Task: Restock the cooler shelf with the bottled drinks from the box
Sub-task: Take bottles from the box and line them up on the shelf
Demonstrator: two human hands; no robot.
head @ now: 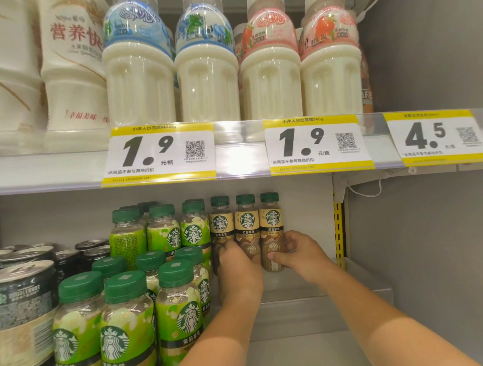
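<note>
Three tan-labelled coffee bottles with green caps stand in a row at the back of the lower cooler shelf: left bottle, middle bottle, right bottle. My left hand reaches in and wraps around the bases of the left and middle bottles. My right hand grips the base of the right bottle, thumb across its front. The box is out of view.
Green-labelled coffee bottles fill the shelf to the left, with dark cans beyond them. White milk-drink bottles stand on the upper shelf above yellow price tags. The grey cooler wall closes the right side.
</note>
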